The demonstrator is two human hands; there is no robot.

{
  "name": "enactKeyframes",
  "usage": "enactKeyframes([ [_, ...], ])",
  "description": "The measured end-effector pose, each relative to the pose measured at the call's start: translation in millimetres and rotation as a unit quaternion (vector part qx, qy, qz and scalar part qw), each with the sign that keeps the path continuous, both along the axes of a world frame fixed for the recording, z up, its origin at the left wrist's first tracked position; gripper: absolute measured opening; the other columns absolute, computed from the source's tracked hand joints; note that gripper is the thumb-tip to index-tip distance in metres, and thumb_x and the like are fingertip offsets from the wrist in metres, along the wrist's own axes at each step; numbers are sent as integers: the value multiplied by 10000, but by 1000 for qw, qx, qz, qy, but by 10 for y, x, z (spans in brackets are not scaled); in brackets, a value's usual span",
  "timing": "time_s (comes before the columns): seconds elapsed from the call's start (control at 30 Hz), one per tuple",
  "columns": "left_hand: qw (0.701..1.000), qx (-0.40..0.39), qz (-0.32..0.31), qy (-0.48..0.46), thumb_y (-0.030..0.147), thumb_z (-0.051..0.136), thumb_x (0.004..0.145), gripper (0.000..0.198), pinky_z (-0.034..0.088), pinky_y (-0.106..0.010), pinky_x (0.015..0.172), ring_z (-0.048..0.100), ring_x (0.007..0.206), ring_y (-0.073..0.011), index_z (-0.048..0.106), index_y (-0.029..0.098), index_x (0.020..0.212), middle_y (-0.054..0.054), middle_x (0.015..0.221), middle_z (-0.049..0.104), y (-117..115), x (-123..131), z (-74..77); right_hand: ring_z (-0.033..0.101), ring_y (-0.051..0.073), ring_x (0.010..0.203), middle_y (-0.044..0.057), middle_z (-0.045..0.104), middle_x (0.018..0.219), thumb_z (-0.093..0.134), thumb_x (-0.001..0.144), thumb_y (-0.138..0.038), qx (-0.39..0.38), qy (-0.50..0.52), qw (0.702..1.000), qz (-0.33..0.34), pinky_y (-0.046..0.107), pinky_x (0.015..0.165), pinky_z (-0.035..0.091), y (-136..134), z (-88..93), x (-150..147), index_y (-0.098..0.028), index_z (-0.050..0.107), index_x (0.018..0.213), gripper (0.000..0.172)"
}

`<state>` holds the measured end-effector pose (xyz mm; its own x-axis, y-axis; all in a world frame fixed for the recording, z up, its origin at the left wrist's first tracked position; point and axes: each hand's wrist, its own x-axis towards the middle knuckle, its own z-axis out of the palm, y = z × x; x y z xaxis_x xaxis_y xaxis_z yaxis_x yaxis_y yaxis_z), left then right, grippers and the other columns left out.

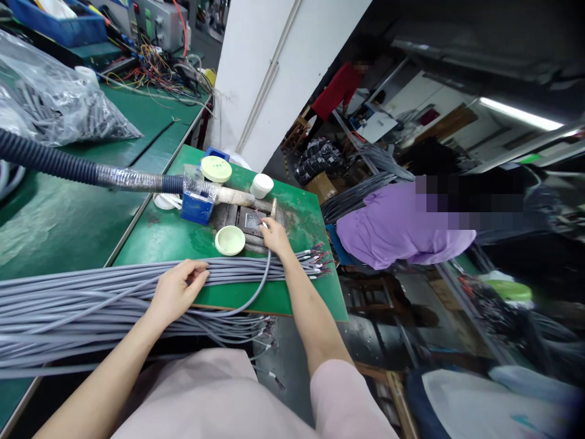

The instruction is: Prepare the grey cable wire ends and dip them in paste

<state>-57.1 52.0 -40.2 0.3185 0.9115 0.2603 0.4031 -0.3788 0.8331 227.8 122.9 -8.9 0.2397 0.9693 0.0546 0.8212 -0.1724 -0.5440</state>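
My right hand [276,236] pinches the end of a grey cable [262,281], and thin stripped wires stick out past the fingertips. They are over a square silvery surface [253,221] set in a dark, stained metal block. From that hand the cable loops down and left to a large bundle of grey cables [91,299]. My left hand [180,289] rests on the bundle, fingers loosely curled with the thumb apart from them. Bare-wire ends [320,261] of other cables lie right of the bundle. Near the block sits a pale green dish [230,241].
A ribbed black hose [50,161] with a taped nozzle reaches the block over a blue box [196,207]. Behind stand a white jar [262,186] and a yellow-lidded tub [216,169]. A bag of cables [68,107] lies left. A person in purple [393,225] sits right.
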Motion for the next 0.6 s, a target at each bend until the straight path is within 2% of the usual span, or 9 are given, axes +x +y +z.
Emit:
enactKeyframes([
  [0.1, 1000, 0, 5, -7, 350, 541, 845, 213, 491, -265, 651, 618, 666, -149, 660, 184, 906, -29, 778, 681, 3, -4, -3, 610, 170, 633, 22, 655, 691, 474, 834, -271, 11, 21, 1000, 1, 273, 621, 487, -167, 157, -29, -181, 610, 1108, 319],
  [0.17, 1000, -9, 5, -12, 360, 550, 837, 221, 489, -271, 653, 617, 669, -154, 668, 183, 899, -33, 781, 684, 3, -3, -7, 546, 142, 492, -21, 573, 556, 453, 858, -306, 27, 66, 997, 12, 242, 503, 448, -370, 286, -90, -178, 569, 1174, 360],
  [0.3, 994, -70, 23, -84, 381, 594, 801, 236, 498, -273, 674, 621, 700, -161, 689, 173, 861, -45, 817, 696, -46, 54, 13, 370, 95, 325, -96, 395, 406, 442, 893, -361, 75, 242, 966, 47, 206, 360, 326, -923, 474, -318, -156, 421, 1345, 497],
  [0.37, 977, -136, 31, -162, 397, 630, 770, 253, 509, -271, 669, 624, 693, -159, 694, 164, 846, -46, 798, 700, -109, 136, 58, 342, 85, 318, -99, 396, 398, 434, 909, -377, 80, 281, 955, 52, 201, 352, 309, -1199, 499, -451, -173, 379, 1387, 523],
  [0.47, 930, -253, 2, -265, 403, 687, 713, 281, 520, -265, 631, 620, 634, -146, 699, 150, 833, -35, 715, 689, -239, 318, 180, 328, 77, 322, -99, 413, 398, 442, 912, -394, 79, 325, 941, 53, 196, 352, 294, -1525, 469, -619, -197, 350, 1414, 547],
  [0.6, 887, -315, -42, -334, 349, 726, 669, 236, 492, -222, 572, 570, 557, -100, 703, 149, 792, -4, 638, 648, -409, 571, 369, 308, 71, 332, -110, 400, 395, 447, 909, -396, 78, 353, 931, 41, 190, 360, 280, -1765, 401, -737, -189, 330, 1426, 569],
])
